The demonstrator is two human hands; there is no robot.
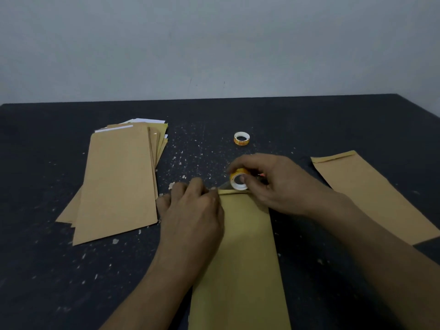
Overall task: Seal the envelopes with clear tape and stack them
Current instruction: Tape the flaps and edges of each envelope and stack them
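A long brown envelope (240, 253) lies in front of me on the dark table, its folded flap at the far end. My right hand (273, 184) grips a small roll of clear tape (238, 181) with a yellow core just above the flap. A strip of tape runs from the roll leftward to my left hand (192, 210), which pinches its end at the flap's left corner and rests on the envelope. A pile of brown envelopes (119, 179) lies to the left, and a single envelope (371, 194) lies to the right.
A second tape roll (241, 138) sits on the table beyond my hands. The dark table (47, 270) is speckled with pale flecks. A grey wall (214, 44) rises behind the table's far edge.
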